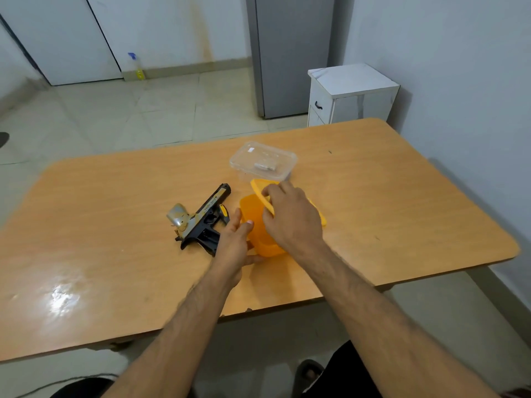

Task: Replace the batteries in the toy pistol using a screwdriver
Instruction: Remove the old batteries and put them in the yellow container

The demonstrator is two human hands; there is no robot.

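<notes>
A black and silver toy pistol point(201, 222) lies on the wooden table point(115, 225), its muzzle pointing away to the right. A screwdriver with a yellow-black handle point(223, 214) lies against the pistol's right side. To its right stands an orange plastic container point(255, 222). My left hand point(234, 242) holds the container's left wall, with fingers mostly straight and the thumb on its rim. My right hand point(290, 216) grips the orange lid point(260, 189), tilted up over the container. Behind them stands a clear plastic box point(263, 160) with small batteries inside.
The table's near edge runs just below my forearms. A white cabinet point(350, 93) and a grey fridge point(290, 53) stand on the floor beyond the far edge. The wall lies close on the right. A spray bottle point(136, 66) stands by the far wall.
</notes>
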